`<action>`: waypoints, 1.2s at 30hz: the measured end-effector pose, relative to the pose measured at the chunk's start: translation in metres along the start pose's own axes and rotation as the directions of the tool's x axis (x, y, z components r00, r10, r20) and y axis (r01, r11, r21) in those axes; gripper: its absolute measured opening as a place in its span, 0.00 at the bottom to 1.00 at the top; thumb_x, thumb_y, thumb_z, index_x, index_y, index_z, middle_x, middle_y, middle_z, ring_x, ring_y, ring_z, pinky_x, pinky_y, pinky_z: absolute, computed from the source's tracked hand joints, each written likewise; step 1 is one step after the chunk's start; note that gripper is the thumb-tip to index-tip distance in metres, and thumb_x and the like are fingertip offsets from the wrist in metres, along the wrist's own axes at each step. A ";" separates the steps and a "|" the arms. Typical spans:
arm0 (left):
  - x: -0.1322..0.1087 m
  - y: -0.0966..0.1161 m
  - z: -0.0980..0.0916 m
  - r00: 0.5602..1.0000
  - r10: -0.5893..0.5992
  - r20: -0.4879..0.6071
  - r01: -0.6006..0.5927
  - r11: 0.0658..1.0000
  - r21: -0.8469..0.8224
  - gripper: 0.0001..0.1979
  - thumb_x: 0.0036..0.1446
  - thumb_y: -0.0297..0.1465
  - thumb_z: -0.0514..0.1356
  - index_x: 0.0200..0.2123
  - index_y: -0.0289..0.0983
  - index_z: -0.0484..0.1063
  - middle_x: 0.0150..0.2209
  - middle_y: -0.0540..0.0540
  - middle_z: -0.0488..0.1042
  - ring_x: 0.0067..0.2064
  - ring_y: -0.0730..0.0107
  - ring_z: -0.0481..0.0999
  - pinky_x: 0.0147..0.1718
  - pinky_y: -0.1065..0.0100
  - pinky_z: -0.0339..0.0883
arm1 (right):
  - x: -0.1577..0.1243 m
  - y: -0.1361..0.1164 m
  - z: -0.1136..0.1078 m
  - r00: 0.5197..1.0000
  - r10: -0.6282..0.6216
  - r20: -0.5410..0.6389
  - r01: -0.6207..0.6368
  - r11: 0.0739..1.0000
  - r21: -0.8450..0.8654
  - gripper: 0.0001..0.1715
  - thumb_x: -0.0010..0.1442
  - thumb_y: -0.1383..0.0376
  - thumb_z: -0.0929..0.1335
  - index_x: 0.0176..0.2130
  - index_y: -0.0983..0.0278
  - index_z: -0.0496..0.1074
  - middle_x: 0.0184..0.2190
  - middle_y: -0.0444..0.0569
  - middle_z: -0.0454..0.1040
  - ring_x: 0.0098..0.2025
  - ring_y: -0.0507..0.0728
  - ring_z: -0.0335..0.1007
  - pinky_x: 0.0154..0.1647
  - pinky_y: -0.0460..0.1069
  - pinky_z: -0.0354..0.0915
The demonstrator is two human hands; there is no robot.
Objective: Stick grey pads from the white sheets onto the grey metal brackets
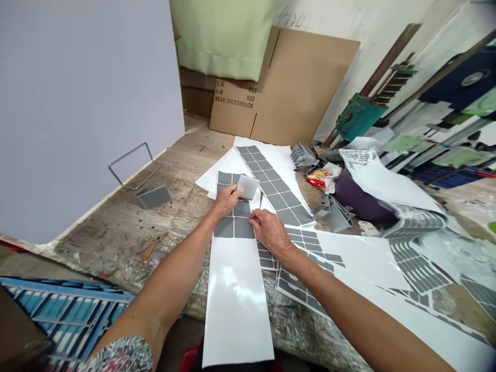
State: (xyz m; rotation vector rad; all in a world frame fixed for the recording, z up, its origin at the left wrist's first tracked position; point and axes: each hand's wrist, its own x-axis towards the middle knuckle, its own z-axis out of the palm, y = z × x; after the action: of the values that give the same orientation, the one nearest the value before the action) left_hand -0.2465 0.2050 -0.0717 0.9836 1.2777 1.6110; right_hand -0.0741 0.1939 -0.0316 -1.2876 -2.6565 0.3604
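My left hand [228, 200] pinches a small light-grey metal piece [248, 187] by its lower left edge, above a sheet of grey stickers. That white backing sheet [237, 299] hangs toward me over the table's front edge, with grey squares [243, 227] at its upper part. My right hand [270, 231] has its fingers pressed together at the right edge of the squares; whatever they hold is too small to make out. Behind lies another strip of grey squares [275, 183]. A bent grey piece [154, 196] rests on the table to the left, beside a wire frame [135, 165].
More sticker sheets [360, 258] spread to the right. Bent metal pieces [335, 214], a red and white packet [323, 177] and a purple roll [360, 199] lie there. Cardboard [294, 88] leans at the back. A pale panel [89, 103] stands left, above a blue crate [65, 320].
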 end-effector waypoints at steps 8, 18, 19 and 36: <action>-0.001 0.000 0.002 0.999 -0.033 -0.030 0.031 0.997 -0.068 0.10 0.54 0.26 0.63 0.22 0.32 0.70 0.24 0.52 0.69 0.29 0.73 0.72 0.40 0.64 0.74 | 0.002 -0.005 -0.003 0.998 0.050 0.033 -0.048 0.998 -0.051 0.05 0.62 0.67 0.68 0.39 0.59 0.74 0.31 0.47 0.78 0.35 0.57 0.72 0.35 0.48 0.58; 0.001 -0.001 0.001 0.995 -0.095 -0.031 0.087 0.976 -0.201 0.06 0.53 0.25 0.65 0.27 0.31 0.72 0.27 0.50 0.72 0.31 0.73 0.74 0.46 0.59 0.73 | 0.005 -0.006 -0.005 0.997 0.045 0.065 -0.041 0.997 -0.065 0.07 0.61 0.68 0.67 0.42 0.61 0.72 0.30 0.46 0.77 0.35 0.57 0.72 0.34 0.48 0.58; 0.001 0.000 0.001 0.994 -0.104 -0.030 0.095 0.971 -0.221 0.05 0.54 0.25 0.65 0.27 0.31 0.72 0.27 0.49 0.72 0.31 0.73 0.74 0.46 0.58 0.73 | 0.004 -0.010 -0.007 0.998 0.026 0.061 -0.022 0.997 -0.069 0.10 0.62 0.69 0.67 0.44 0.61 0.72 0.33 0.47 0.78 0.37 0.57 0.72 0.36 0.48 0.59; 0.002 0.007 -0.003 0.972 -0.234 0.007 0.218 0.892 -0.396 0.06 0.55 0.26 0.66 0.32 0.30 0.72 0.29 0.44 0.78 0.41 0.60 0.81 0.51 0.51 0.70 | 0.017 -0.049 0.008 0.992 0.006 0.124 0.003 0.998 -0.068 0.07 0.61 0.67 0.67 0.40 0.63 0.76 0.32 0.52 0.79 0.39 0.62 0.75 0.38 0.50 0.62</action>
State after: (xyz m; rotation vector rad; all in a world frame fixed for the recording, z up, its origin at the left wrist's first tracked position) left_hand -0.2508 0.2047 -0.0652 0.5325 0.9951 1.6251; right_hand -0.1227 0.1770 -0.0243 -1.3282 -2.7945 0.3644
